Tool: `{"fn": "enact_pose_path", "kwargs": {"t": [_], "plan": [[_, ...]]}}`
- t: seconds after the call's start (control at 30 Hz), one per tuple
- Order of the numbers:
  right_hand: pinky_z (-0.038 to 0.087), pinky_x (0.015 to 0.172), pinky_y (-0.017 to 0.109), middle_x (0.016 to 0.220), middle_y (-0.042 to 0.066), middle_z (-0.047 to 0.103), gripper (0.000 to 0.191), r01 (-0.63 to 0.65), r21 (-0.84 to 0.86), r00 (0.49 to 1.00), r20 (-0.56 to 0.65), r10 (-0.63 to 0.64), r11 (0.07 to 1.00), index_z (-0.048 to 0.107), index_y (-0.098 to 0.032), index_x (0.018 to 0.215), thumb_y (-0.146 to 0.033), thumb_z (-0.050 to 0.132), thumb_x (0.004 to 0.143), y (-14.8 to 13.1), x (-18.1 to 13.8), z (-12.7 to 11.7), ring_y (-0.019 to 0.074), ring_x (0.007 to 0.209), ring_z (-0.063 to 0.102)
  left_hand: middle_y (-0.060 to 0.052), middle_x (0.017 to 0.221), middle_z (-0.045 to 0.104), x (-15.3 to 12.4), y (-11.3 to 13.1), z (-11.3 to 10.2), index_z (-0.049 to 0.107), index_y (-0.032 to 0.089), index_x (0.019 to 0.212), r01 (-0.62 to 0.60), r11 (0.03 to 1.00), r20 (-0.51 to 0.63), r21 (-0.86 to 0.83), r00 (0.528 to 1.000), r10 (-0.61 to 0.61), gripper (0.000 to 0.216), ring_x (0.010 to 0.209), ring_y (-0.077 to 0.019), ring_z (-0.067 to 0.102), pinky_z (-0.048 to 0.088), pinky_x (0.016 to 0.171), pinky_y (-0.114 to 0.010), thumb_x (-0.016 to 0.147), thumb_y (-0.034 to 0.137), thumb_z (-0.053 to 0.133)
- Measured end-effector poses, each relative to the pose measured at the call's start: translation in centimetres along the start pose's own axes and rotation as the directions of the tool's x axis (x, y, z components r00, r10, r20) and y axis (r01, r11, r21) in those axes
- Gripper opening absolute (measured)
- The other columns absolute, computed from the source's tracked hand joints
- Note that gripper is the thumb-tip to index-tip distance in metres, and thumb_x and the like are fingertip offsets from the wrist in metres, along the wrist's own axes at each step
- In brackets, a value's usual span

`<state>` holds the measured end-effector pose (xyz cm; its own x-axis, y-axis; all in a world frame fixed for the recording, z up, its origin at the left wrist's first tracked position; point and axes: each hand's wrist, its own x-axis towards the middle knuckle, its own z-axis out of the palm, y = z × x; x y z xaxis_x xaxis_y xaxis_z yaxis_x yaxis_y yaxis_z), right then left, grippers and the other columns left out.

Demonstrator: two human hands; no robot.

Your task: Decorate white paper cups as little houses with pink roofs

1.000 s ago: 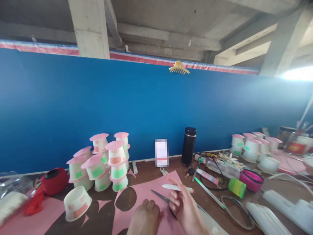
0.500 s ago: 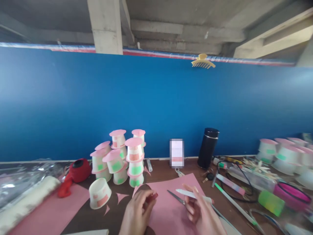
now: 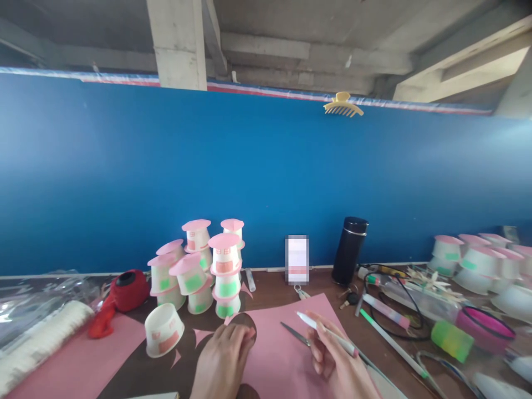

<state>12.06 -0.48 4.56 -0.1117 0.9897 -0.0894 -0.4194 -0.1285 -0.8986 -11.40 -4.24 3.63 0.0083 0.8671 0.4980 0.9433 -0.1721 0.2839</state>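
A white marker pen [image 3: 328, 331] with a pinkish-red end is gripped in my right hand [image 3: 334, 354], its other end pointing up and left. Below that hand, scissors [image 3: 294, 333] lie on a sheet of pink paper [image 3: 276, 363], their handles hidden. My left hand [image 3: 224, 354] rests over the sheet's left edge, beside a round cut-out that shows the brown table. Its fingers are bent together, and whatever they may hold is hidden. Left of it stands a white paper cup [image 3: 164, 331] with a pink door and window drawn on, near small pink scraps [image 3: 201, 337].
Stacked cups with pink paper tops [image 3: 226, 260] stand behind my left hand. A red tape dispenser [image 3: 128, 291] and white roll [image 3: 45, 346] lie left. A phone [image 3: 297, 257], black flask [image 3: 349, 252], keys [image 3: 351, 298], pens and a pink container [image 3: 484, 330] sit behind and right.
My left hand has turned more palm-down, its fingers drawn together over the paper's edge. The right hand keeps the marker pen, now tilted more steeply. The whole view has shifted slightly.
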Motion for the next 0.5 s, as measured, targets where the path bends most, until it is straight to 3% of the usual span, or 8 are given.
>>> {"fn": "enact_pose_path", "kwargs": {"t": [0.17,0.5], "plan": [[0.038,0.05,0.022,0.08,0.003,0.064,0.04,-0.024,0.003,0.999,0.043,0.024,1.0,0.073,-0.022,0.106,-0.047,0.076,0.075,-0.17,-0.15,-0.01,0.0104,0.06,0.046,-0.004,0.081,0.069,0.23,-0.64,-0.74,0.065,0.022,0.08,0.113,0.987,0.077,0.114,0.99,-0.122,0.027,0.08,-0.0207,0.063,0.042,0.069,-0.031,0.094,0.024,0.042],[0.035,0.049,0.023,0.08,0.003,0.063,0.044,-0.012,-0.108,0.997,0.076,0.02,0.994,0.073,-0.023,0.108,-0.054,0.072,0.076,-0.01,-0.03,-0.1,0.0106,0.058,0.045,-0.003,0.08,0.068,0.16,-0.74,0.07,0.063,0.022,0.078,0.136,0.978,0.109,0.16,0.982,-0.154,0.024,0.081,-0.0216,0.061,0.039,0.069,-0.031,0.093,0.021,0.045]]}}
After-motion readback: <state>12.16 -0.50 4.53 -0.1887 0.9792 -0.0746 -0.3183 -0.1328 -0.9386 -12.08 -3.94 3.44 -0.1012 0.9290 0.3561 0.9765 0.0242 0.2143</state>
